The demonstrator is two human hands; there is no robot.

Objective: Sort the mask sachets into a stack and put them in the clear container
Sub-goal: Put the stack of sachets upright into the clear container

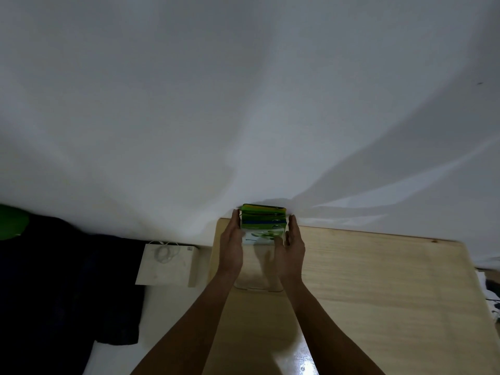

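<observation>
A stack of green, blue and white mask sachets point(263, 226) stands upright at the far end of the wooden table point(378, 280), close to the white wall. My left hand point(231, 247) presses flat against the stack's left side and my right hand point(293, 247) against its right side, so both hold it between them. A clear container point(257, 286) lies on the table below the stack, between my wrists; its near rim shows faintly. Whether the stack's lower end is inside the container is unclear.
A white box point(165, 266) with a coiled white cable on top sits left of the table. Dark fabric point(54, 280) covers the far left, with a green object point(12, 221) above it. The white wall rises right behind the table.
</observation>
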